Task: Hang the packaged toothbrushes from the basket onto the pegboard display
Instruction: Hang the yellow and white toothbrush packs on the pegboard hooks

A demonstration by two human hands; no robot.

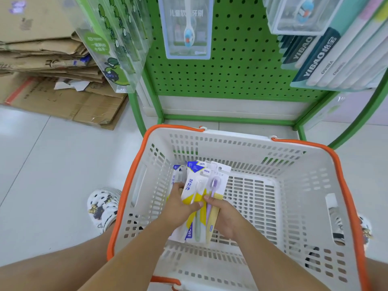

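Green pegboard point(241, 66) behind, both hands gripping toothbrush packs point(194, 192), lower packs seemingly hidden.

Counted: one white basket point(294, 164) with orange handles; at least three toothbrush packs point(194, 185) inside, exact number obscured; two hands, left hand point(178, 208) and right hand point(225, 217); one green pegboard point(241, 59); two shoes.

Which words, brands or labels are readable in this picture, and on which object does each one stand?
"FROG": top corner of the white and yellow toothbrush packs held by the left hand and right hand in the basket.
"柔丝净": front of the same pack.
"YIBAO": dark boxes hanging at the right of the pegboard.
"儿童软", "牙刷": clear hanging pack; the middle is hidden.
Green pack text: too blurred.
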